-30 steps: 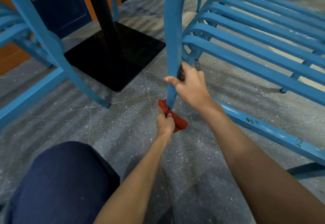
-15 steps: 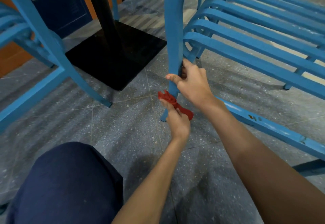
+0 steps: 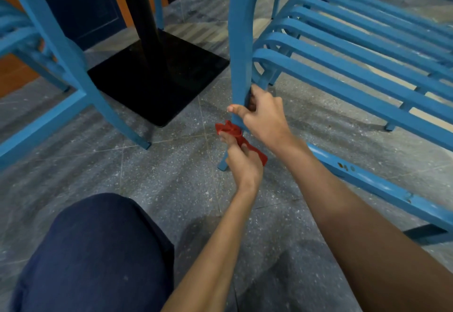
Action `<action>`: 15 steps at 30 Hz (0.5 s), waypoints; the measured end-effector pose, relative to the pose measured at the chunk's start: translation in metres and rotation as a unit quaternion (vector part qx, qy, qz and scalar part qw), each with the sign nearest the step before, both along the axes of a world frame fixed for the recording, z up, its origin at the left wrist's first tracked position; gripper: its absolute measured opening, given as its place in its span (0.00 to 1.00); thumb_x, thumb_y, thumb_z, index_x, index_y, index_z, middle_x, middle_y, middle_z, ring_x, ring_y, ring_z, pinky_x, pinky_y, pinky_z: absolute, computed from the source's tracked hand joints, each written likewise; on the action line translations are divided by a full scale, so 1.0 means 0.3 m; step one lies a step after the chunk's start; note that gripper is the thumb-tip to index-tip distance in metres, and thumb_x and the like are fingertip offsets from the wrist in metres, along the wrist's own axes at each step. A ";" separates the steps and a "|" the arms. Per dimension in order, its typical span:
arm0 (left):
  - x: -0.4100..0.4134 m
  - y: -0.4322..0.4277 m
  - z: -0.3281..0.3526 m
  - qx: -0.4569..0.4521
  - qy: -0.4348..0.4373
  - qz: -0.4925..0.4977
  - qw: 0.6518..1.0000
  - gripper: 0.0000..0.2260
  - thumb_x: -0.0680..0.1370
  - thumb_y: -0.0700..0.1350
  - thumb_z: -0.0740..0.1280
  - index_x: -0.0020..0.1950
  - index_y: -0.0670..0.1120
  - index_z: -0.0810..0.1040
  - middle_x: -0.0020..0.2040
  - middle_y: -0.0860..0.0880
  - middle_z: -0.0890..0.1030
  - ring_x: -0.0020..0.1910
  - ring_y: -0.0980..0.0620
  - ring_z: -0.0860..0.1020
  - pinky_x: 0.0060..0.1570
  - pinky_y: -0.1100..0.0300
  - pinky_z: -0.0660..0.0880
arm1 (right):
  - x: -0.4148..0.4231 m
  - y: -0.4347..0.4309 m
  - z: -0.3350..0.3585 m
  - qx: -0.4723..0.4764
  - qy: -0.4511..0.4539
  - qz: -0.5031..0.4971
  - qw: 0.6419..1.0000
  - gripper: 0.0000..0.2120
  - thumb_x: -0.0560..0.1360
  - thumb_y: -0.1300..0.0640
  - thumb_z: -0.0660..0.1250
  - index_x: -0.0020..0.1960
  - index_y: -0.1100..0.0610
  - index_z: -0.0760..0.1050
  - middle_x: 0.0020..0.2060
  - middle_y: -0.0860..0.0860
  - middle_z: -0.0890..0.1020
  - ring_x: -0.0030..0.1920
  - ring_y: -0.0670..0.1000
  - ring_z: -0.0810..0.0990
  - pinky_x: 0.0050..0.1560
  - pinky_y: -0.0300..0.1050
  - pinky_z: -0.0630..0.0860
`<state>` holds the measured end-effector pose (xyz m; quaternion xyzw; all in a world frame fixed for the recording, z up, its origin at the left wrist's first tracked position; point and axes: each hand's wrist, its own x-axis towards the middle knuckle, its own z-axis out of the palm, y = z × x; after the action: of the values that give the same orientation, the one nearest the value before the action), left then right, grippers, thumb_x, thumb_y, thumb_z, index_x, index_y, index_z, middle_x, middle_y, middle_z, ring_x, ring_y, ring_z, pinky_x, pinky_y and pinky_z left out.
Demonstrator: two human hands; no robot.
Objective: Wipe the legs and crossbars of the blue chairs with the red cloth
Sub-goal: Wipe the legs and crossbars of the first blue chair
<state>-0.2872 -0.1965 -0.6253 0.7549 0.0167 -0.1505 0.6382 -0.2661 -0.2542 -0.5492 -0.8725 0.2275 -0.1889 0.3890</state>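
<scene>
cloth (image 3: 235, 135) against leg (image 3: 241, 66) | table base (image 3: 159, 76) left of leg | slats (image 3: 355, 66) right

- It looked like a café or eatery dining area.
- Several matching blue slatted chairs (image 3: 241, 42) stood round a black pedestal table base (image 3: 157, 76).
- The floor (image 3: 171, 169) was grey speckled tile, and navy and orange panelling (image 3: 81, 5) lined the wall.
</scene>
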 end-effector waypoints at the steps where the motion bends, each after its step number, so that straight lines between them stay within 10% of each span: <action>1: -0.014 0.003 0.015 -0.013 -0.024 0.007 1.000 0.23 0.83 0.37 0.52 0.78 0.46 0.56 0.55 0.51 0.79 0.46 0.62 0.76 0.46 0.78 0.64 | -0.001 -0.001 -0.002 0.000 -0.002 0.001 1.000 0.13 0.72 0.51 0.72 0.51 0.57 0.74 0.41 0.52 0.82 0.44 0.51 0.81 0.48 0.50 0.78; 4: -0.047 0.025 0.000 -0.023 -0.097 0.004 0.995 0.25 0.82 0.35 0.55 0.78 0.45 0.52 0.56 0.57 0.77 0.47 0.70 0.76 0.48 0.80 0.67 | -0.001 -0.001 -0.005 0.003 -0.006 0.001 1.000 0.13 0.72 0.51 0.72 0.51 0.57 0.75 0.41 0.51 0.83 0.44 0.50 0.81 0.49 0.49 0.78; 8: -0.015 0.036 -0.106 0.014 -0.102 -0.025 0.994 0.29 0.81 0.36 0.55 0.79 0.50 0.48 0.66 0.40 0.75 0.60 0.44 0.77 0.63 0.51 0.72 | 0.005 -0.007 -0.003 0.013 0.003 0.006 1.000 0.14 0.72 0.51 0.72 0.52 0.57 0.75 0.42 0.52 0.83 0.46 0.50 0.81 0.50 0.49 0.79; 13: 0.025 0.047 -0.110 0.052 0.032 -0.026 0.998 0.25 0.79 0.31 0.53 0.76 0.42 0.59 0.42 0.46 0.75 0.33 0.60 0.75 0.31 0.76 0.69 | 0.004 -0.003 0.005 0.017 0.008 0.011 1.000 0.13 0.72 0.51 0.72 0.52 0.57 0.75 0.42 0.53 0.83 0.45 0.50 0.81 0.49 0.48 0.79; 15: 0.023 0.033 -0.085 0.069 0.013 -0.025 0.997 0.26 0.78 0.30 0.54 0.76 0.40 0.58 0.50 0.44 0.77 0.40 0.53 0.77 0.38 0.75 0.71 | 0.003 -0.005 0.007 0.014 0.009 0.012 1.000 0.13 0.72 0.51 0.72 0.51 0.57 0.74 0.41 0.53 0.83 0.45 0.51 0.81 0.49 0.49 0.79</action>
<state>-0.2801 -0.1866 -0.6507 0.7951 0.0159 -0.1746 0.5806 -0.2653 -0.2558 -0.5473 -0.8711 0.2228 -0.1734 0.4018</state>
